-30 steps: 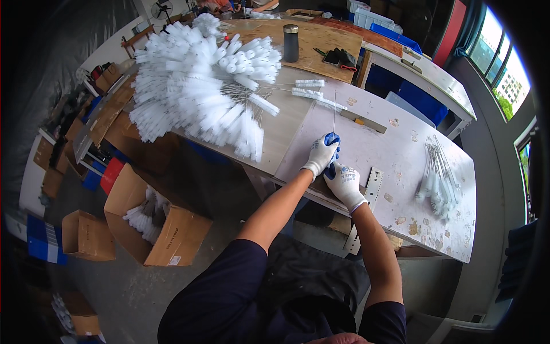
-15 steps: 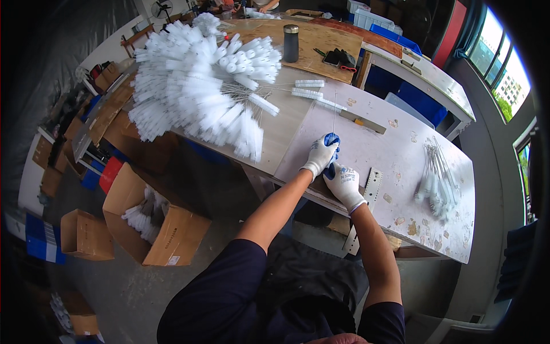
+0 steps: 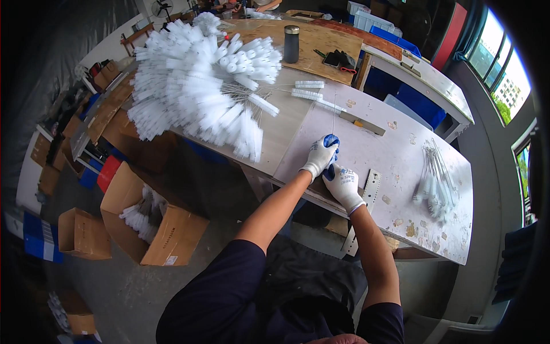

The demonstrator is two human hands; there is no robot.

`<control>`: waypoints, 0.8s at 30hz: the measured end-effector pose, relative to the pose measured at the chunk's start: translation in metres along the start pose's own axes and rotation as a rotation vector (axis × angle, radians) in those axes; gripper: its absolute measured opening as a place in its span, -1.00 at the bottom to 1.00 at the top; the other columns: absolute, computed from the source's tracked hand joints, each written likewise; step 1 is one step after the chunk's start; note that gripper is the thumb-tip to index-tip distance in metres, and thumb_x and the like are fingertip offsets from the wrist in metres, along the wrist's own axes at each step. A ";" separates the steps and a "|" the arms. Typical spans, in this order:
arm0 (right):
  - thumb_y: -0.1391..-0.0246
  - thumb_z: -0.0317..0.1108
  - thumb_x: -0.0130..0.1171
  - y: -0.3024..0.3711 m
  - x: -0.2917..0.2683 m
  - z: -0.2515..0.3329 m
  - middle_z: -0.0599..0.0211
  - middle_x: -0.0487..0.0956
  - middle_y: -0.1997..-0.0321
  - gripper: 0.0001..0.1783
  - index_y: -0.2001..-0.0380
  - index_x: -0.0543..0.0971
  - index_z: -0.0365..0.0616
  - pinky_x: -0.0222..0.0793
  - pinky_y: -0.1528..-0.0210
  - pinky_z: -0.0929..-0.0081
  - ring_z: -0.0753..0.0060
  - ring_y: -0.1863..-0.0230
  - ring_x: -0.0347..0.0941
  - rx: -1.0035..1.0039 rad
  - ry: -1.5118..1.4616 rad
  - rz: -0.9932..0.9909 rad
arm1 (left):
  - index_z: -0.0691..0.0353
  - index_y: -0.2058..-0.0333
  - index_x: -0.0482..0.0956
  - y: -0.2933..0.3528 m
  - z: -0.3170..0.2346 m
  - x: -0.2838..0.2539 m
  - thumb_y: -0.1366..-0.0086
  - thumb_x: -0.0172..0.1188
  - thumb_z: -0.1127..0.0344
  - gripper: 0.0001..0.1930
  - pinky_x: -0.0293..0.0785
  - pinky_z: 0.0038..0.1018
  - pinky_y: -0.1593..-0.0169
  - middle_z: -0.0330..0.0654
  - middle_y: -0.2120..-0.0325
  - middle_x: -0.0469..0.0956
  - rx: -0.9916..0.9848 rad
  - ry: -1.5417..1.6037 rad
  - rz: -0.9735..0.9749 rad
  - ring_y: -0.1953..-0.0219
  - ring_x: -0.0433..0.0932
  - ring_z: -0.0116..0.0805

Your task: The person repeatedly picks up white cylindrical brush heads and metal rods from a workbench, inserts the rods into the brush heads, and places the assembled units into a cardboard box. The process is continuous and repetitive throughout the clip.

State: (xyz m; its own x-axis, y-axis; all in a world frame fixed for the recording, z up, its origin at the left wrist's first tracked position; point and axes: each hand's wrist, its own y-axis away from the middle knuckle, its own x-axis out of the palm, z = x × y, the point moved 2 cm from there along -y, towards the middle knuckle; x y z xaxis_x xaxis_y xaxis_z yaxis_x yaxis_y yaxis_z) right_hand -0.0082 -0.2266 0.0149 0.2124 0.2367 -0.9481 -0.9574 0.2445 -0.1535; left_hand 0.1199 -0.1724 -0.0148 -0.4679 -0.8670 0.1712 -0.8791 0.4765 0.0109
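Both my hands wear white gloves with blue palms and meet at the near edge of the table. My left hand (image 3: 322, 155) is closed round a thin metal wire (image 3: 334, 113) that points away from me. Right below it, my right hand (image 3: 344, 184) is closed too, its fingers tucked under and touching the left. What the right fingers grip is hidden by the gloves. Beyond the hands lie a few white tube brushes (image 3: 309, 83) with wire handles. To their left rises a big heap of such brushes (image 3: 195, 80), and a smaller bunch of brushes (image 3: 436, 189) lies on the right.
A perforated metal strip (image 3: 372, 186) lies beside my right hand, and a metal bar (image 3: 366, 123) lies beyond. Farther back stand a dark flask (image 3: 291, 45) and dark gloves (image 3: 344, 59). Cardboard boxes (image 3: 180, 235) stand on the floor at left. Another person's hand (image 3: 266, 6) shows at the far edge.
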 end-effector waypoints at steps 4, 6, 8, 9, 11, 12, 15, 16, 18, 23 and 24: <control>-0.10 0.01 0.23 0.000 0.002 -0.002 0.10 0.70 0.29 -0.63 0.27 0.61 -0.07 0.52 0.14 0.11 0.02 0.24 0.66 0.003 -0.001 -0.002 | 0.32 -0.01 0.56 0.001 -0.001 0.000 -0.32 0.24 0.36 -0.69 0.61 -0.43 0.39 -0.15 0.38 0.66 -0.019 -0.006 0.004 0.44 0.63 -0.41; -0.10 0.01 0.23 -0.001 0.001 -0.001 0.10 0.70 0.30 -0.63 0.27 0.60 -0.07 0.52 0.15 0.11 0.02 0.24 0.66 0.007 -0.001 0.005 | 0.32 -0.01 0.56 0.000 0.000 0.000 -0.32 0.24 0.36 -0.69 0.61 -0.43 0.39 -0.15 0.38 0.66 -0.014 -0.006 0.003 0.44 0.63 -0.41; -0.11 0.01 0.23 -0.001 0.000 0.001 0.10 0.70 0.30 -0.63 0.26 0.60 -0.07 0.52 0.15 0.11 0.02 0.25 0.66 0.006 -0.004 0.006 | 0.32 -0.01 0.56 0.000 -0.001 -0.001 -0.32 0.24 0.36 -0.69 0.61 -0.44 0.39 -0.15 0.39 0.66 -0.004 -0.012 0.002 0.44 0.63 -0.41; -0.11 0.01 0.22 -0.001 -0.001 0.001 0.10 0.70 0.30 -0.63 0.26 0.60 -0.07 0.52 0.15 0.11 0.02 0.25 0.66 0.003 -0.005 0.003 | 0.32 -0.01 0.57 0.000 -0.001 -0.001 -0.32 0.25 0.36 -0.69 0.61 -0.44 0.39 -0.15 0.38 0.66 -0.016 -0.004 0.004 0.44 0.63 -0.41; -0.10 0.00 0.23 0.000 0.000 -0.001 0.07 0.70 0.31 -0.64 0.27 0.61 -0.08 0.51 0.14 0.09 -0.01 0.25 0.65 0.009 -0.017 -0.002 | 0.32 -0.01 0.57 0.003 -0.002 0.001 -0.32 0.25 0.35 -0.68 0.61 -0.44 0.39 -0.15 0.38 0.66 -0.046 0.015 0.015 0.44 0.62 -0.41; -0.09 -0.01 0.23 0.001 0.000 -0.002 0.05 0.69 0.31 -0.64 0.27 0.61 -0.09 0.51 0.14 0.08 -0.04 0.25 0.65 0.016 -0.027 -0.007 | 0.32 -0.01 0.57 0.004 -0.003 0.003 -0.32 0.25 0.36 -0.68 0.61 -0.44 0.39 -0.16 0.38 0.66 -0.039 0.017 0.009 0.44 0.62 -0.41; -0.08 -0.02 0.23 0.000 -0.001 0.001 0.03 0.69 0.32 -0.64 0.28 0.62 -0.10 0.50 0.14 0.07 -0.07 0.26 0.64 0.014 -0.043 -0.015 | 0.32 -0.01 0.57 0.002 -0.003 0.001 -0.32 0.25 0.36 -0.69 0.61 -0.44 0.39 -0.16 0.37 0.65 -0.021 0.029 -0.012 0.43 0.62 -0.42; -0.08 -0.02 0.23 0.000 -0.001 0.000 0.03 0.69 0.32 -0.64 0.27 0.62 -0.10 0.50 0.14 0.07 -0.07 0.26 0.64 0.013 -0.045 -0.016 | 0.32 -0.01 0.58 0.002 -0.002 0.001 -0.32 0.25 0.36 -0.70 0.61 -0.45 0.38 -0.16 0.37 0.65 -0.022 0.039 -0.011 0.43 0.62 -0.42; -0.08 -0.03 0.23 0.000 0.001 0.000 0.02 0.69 0.32 -0.65 0.28 0.62 -0.10 0.50 0.14 0.06 -0.07 0.26 0.64 0.015 -0.049 -0.020 | 0.32 0.00 0.58 0.002 -0.002 0.001 -0.33 0.24 0.37 -0.71 0.61 -0.44 0.38 -0.16 0.37 0.65 -0.021 0.063 -0.006 0.43 0.62 -0.43; -0.08 -0.04 0.23 0.000 0.000 -0.001 0.02 0.69 0.33 -0.65 0.30 0.62 -0.11 0.50 0.13 0.06 -0.08 0.26 0.64 0.015 -0.061 -0.019 | 0.32 0.01 0.59 0.000 0.000 0.000 -0.35 0.21 0.39 -0.73 0.61 -0.44 0.37 -0.16 0.36 0.65 -0.039 0.067 0.028 0.43 0.62 -0.43; -0.09 -0.04 0.23 0.000 0.001 -0.001 0.02 0.69 0.33 -0.66 0.30 0.62 -0.11 0.50 0.13 0.06 -0.08 0.25 0.64 0.016 -0.060 -0.021 | 0.32 0.02 0.59 0.000 0.000 0.000 -0.35 0.21 0.39 -0.74 0.61 -0.44 0.38 -0.17 0.36 0.65 -0.044 0.063 0.028 0.43 0.62 -0.43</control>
State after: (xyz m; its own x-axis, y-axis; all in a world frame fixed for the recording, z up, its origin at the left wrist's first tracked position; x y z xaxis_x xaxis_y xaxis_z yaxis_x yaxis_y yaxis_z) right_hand -0.0082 -0.2275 0.0137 0.2443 0.2869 -0.9263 -0.9494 0.2652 -0.1683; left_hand 0.1200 -0.1721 -0.0149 -0.4845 -0.8430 0.2338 -0.8602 0.5077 0.0480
